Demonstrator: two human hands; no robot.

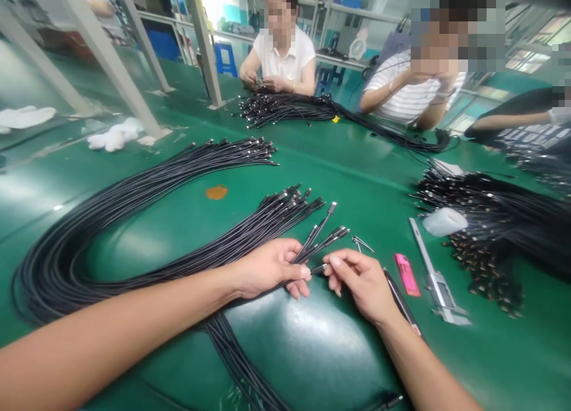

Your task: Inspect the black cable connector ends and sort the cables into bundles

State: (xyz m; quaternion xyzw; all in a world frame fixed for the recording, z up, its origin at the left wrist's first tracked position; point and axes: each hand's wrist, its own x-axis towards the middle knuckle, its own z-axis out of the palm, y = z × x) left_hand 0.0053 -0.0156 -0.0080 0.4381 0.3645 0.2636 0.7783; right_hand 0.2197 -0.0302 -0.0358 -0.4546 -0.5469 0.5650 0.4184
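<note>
My left hand (279,265) is closed around several black cables (312,244), whose plug ends fan out past the fingers. One cable plug (318,269) points toward my right hand (357,280), which pinches its metal tip between thumb and fingertips. Beside my left forearm, a large bundle of black cables (232,232) curves in a U on the green table (352,173), with one set of plug ends near my left hand and the other farther back. More cables (245,360) run toward the front edge beneath my left arm.
Right of my right hand lie a black pen-like tool (401,301), a pink object (407,274), a caliper (439,286) and a white roll (445,221). Cable piles (504,215) fill the right side. Co-workers (285,54) sit across the table. Metal posts (203,48) and white gloves (115,134) are at left.
</note>
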